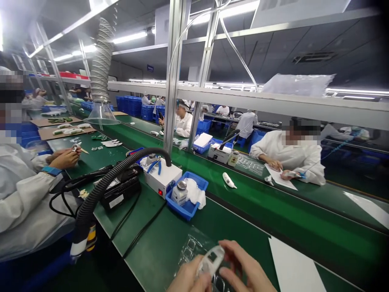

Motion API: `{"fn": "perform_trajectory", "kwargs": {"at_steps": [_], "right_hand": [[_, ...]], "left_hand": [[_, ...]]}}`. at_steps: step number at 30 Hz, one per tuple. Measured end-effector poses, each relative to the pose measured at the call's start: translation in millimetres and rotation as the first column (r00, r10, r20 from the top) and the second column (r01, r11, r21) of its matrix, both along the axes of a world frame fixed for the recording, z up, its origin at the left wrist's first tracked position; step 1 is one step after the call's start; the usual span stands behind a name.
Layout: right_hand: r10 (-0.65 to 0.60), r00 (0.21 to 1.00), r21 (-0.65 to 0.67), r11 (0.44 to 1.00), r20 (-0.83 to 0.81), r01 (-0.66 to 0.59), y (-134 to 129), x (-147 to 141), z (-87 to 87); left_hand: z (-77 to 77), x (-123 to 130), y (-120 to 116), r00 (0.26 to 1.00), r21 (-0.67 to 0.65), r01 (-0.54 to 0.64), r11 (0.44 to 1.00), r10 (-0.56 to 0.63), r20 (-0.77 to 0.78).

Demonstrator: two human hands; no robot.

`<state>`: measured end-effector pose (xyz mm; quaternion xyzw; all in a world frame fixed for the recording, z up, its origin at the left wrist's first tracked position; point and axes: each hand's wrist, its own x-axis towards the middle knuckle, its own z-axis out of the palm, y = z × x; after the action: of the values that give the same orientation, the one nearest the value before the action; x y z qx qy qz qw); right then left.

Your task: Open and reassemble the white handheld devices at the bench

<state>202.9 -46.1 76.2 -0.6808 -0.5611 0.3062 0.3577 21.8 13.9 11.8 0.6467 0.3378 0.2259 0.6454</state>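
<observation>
My left hand (193, 275) is closed on a white, rounded plastic housing (209, 263) with a dark rectangular window. My right hand (247, 265) is beside the housing's upper end, index finger at its tip and thumb apart from it; its fingers are curved and spread. Under both hands lies a clear plastic tray (191, 245) with moulded square pockets, partly covered by the hands. A white sheet (294, 263) lies on the green bench to the right of my right hand.
A blue bin (190, 213) holds a metal-capped bottle (180, 192) and white cloth (194, 192). Beside it are a white box (161, 180) with blue pliers (154, 165) and a black hose (103, 182). A white handheld device (229, 180) lies on the green belt. Co-workers sit left and opposite.
</observation>
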Motion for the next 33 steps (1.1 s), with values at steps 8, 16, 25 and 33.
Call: {"fn": "perform_trajectory", "kwargs": {"at_steps": [8, 16, 25, 33], "right_hand": [[-0.395, 0.876, 0.135, 0.886, -0.278, 0.443, 0.3, 26.9, -35.1], [-0.350, 0.872, 0.027, 0.924, -0.342, 0.381, 1.7, 45.9, -76.3], [-0.371, 0.834, 0.099, 0.890, -0.409, 0.444, 4.8, 27.4, -86.4], [-0.381, 0.814, 0.000, 0.906, -0.438, 0.423, -1.9, 36.6, -78.7]], "left_hand": [[-2.4, 21.6, 35.0, 0.931, -0.283, -0.171, 0.944, 0.249, 0.267], [-7.6, 38.7, 37.5, 0.941, -0.269, -0.132, 0.954, 0.205, 0.267], [0.4, 48.2, 40.9, 0.970, -0.253, -0.078, 0.964, 0.131, 0.204], [2.6, 30.6, 45.2, 0.963, -0.131, -0.141, 0.981, 0.167, 0.211]]}}
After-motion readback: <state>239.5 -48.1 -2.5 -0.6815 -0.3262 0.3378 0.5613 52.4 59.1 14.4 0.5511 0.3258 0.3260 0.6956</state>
